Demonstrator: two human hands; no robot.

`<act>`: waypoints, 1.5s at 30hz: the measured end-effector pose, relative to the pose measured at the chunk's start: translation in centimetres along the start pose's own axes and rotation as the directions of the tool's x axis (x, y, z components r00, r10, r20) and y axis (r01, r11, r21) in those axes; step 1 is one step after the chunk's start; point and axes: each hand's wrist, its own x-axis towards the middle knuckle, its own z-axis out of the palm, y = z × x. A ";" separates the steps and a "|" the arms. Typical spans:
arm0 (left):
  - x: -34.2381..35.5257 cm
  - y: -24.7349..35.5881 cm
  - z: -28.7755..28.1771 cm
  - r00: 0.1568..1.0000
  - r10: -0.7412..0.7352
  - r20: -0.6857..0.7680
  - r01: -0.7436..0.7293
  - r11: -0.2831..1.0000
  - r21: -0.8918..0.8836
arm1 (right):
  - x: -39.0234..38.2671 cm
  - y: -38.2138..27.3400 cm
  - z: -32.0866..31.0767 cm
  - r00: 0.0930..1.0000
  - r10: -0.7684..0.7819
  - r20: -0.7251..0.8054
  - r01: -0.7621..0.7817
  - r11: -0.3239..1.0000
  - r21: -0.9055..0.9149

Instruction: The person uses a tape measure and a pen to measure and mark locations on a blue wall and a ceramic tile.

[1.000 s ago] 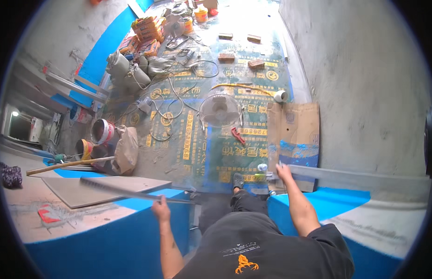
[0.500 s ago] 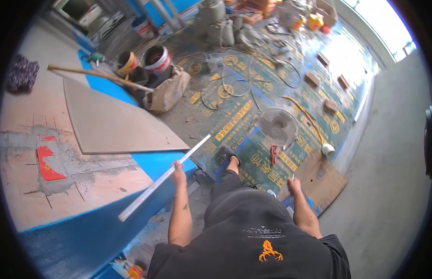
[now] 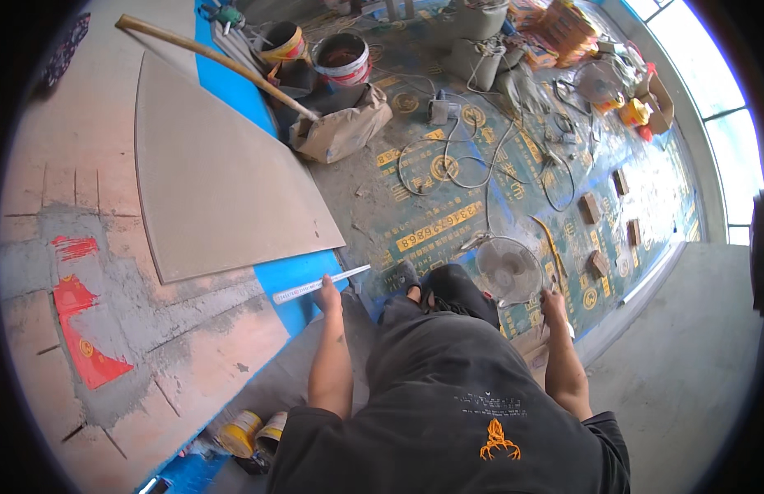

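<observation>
Left hand (image 3: 328,298) — closed around the white strip (image 3: 296,292), left of frame centre, near the beige slab (image 3: 225,181). Right hand (image 3: 553,306) — closed on a thin object (image 3: 553,286), kind indistinct, right of centre, beside the fan (image 3: 508,270).

Daylit from upper right
The window (image 3: 734,152) is blown out; glare is cast on the floor (image 3: 655,191); edges are bowed, corners blackened

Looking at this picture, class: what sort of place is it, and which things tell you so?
Probably a room under renovation. Printed green protective sheeting covers much of the floor, loose bricks lie on it, and a red-and-white bucket stands near a paper sack.
</observation>
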 end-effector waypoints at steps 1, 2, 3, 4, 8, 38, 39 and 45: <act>0.4 -0.8 -0.8 0.998 -0.065 -0.022 0.065 0.998 0.004 | 0.6 -2.7 0.8 0.998 -0.040 0.039 0.039 0.999 0.017; 0.5 -1.7 -1.6 0.995 -0.081 -0.051 0.081 0.997 0.004 | 0.8 -5.2 1.9 0.993 -0.080 0.083 0.078 0.996 0.036; 1.0 -2.6 -3.0 0.990 -0.014 -0.141 0.016 1.000 0.016 | 0.9 -7.7 3.7 0.988 -0.098 0.123 0.096 0.995 0.019; 0.8 -2.5 -2.5 0.979 0.043 -0.200 -0.037 0.999 0.029 | 1.8 -9.3 4.7 0.979 -0.127 0.157 0.131 0.991 -0.018; -2.2 -0.1 0.0 0.990 -0.140 0.036 0.128 0.966 0.224 | 5.6 -14.4 7.5 0.950 -0.178 0.255 0.221 0.963 -0.151; 2.0 22.9 -3.4 0.743 -0.245 -0.623 -0.087 0.887 -0.453 | -20.2 -76.0 60.1 -0.389 -0.557 0.734 0.921 -0.238 0.308; 2.0 22.6 -3.4 0.735 -0.255 -0.628 -0.053 0.902 -0.429 | -20.5 -77.0 64.7 -0.636 -0.497 0.590 0.758 -0.549 0.354; 5.6 23.2 -0.1 0.594 -0.158 -0.789 -0.116 0.954 -0.278 | -25.3 -90.0 81.8 -0.826 -0.215 0.521 0.223 -0.974 -0.048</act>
